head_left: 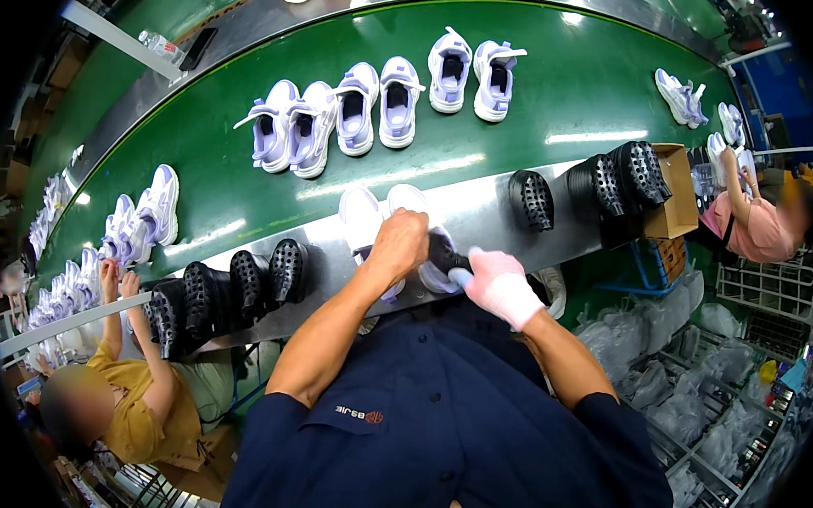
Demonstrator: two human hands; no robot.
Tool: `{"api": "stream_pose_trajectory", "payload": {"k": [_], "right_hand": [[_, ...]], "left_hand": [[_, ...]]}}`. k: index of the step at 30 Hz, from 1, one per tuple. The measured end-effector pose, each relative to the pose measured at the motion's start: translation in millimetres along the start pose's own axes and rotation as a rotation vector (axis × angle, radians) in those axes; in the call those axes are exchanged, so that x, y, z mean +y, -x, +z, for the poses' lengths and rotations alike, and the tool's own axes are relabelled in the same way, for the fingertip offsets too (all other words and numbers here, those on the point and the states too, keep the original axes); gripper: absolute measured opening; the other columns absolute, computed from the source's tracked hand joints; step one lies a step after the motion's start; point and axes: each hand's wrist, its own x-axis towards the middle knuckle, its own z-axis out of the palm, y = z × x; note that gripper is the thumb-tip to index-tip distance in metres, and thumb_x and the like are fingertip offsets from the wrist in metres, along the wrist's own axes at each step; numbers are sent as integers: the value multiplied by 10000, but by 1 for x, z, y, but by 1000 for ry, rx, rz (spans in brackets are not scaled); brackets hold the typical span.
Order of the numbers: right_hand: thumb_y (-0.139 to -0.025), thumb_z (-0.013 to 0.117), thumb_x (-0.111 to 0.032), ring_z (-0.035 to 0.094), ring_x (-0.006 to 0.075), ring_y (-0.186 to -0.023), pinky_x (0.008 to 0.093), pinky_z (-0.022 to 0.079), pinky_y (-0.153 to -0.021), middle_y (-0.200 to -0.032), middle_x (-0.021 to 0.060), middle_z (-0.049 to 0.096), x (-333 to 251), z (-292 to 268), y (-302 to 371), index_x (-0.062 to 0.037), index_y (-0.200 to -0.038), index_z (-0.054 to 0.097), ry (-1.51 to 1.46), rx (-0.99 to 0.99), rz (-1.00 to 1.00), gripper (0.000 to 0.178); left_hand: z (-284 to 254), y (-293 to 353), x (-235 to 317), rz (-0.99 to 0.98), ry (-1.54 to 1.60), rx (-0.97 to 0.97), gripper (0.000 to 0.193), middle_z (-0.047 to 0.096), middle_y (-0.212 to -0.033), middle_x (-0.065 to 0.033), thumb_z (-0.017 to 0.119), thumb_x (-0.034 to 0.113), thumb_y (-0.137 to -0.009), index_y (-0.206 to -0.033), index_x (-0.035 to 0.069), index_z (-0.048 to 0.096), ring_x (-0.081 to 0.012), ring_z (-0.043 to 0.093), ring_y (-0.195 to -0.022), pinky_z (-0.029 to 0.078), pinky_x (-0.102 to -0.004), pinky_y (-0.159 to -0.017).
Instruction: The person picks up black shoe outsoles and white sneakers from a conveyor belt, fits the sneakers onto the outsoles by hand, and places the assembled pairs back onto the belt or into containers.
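On the metal ledge in front of me lies a pair of white and lavender sneakers. My bare left hand [402, 245] is closed on the right-hand sneaker [408, 199], covering its middle. A black piece [444, 255] shows at that sneaker's opening, close to my body. My right hand [499, 286], in a pale pink and white glove, has its fingers pinched at the end of this piece. How deep the piece sits is hidden. The other sneaker [362, 217] lies just left of my left hand, partly behind my wrist.
Black studded, shoe-shaped blocks [288, 271] stand on the ledge to the left, with more [531, 201] to the right by a cardboard box [671, 190]. Several sneakers [398, 102] sit on the green belt [467, 151]. Co-workers handle sneakers on both sides. Racks [693, 398] hold plastic-wrapped items.
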Motion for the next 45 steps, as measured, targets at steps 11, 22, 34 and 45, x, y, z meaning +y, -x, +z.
{"api": "stream_pose_trajectory", "payload": {"k": [11, 22, 34, 45], "right_hand": [[-865, 765, -297, 654, 401, -1055, 496, 554, -867, -1149, 230, 662, 41, 52, -52, -19, -1204, 609, 15, 429, -55, 465], [-828, 709, -293, 699, 435, -947, 516, 543, -853, -954, 235, 726, 14, 62, -117, -60, -1043, 657, -136, 288, 235, 321], [-837, 700, -320, 691, 433, -971, 510, 545, -847, -981, 236, 723, 22, 67, -98, -50, -998, 684, -2, 240, 126, 314], [-915, 746, -254, 704, 306, -682, 399, 545, -672, -772, 205, 716, 15, 0, -1, -7, -977, 706, -366, 232, 4, 257]], "left_hand": [[31, 10, 34, -225, 195, 292, 884, 657, -985, -288, 788, 57, -805, -1546, -11, 310, -472, 618, -1028, 508, -519, -908], [59, -5, 21, -685, 186, 130, 824, 696, -825, -296, 669, 83, -860, -1570, 45, 252, -494, 681, -772, 515, -584, -725], [56, 100, -3, -503, 183, 409, 570, 598, -1057, -249, 718, 215, -881, -1358, -29, 524, -445, 576, -1019, 495, -526, -889], [-79, 186, -14, -776, -407, 847, 286, 638, -1026, -152, 747, 164, -896, -1124, 13, 663, -362, 605, -992, 501, -464, -863]]}}
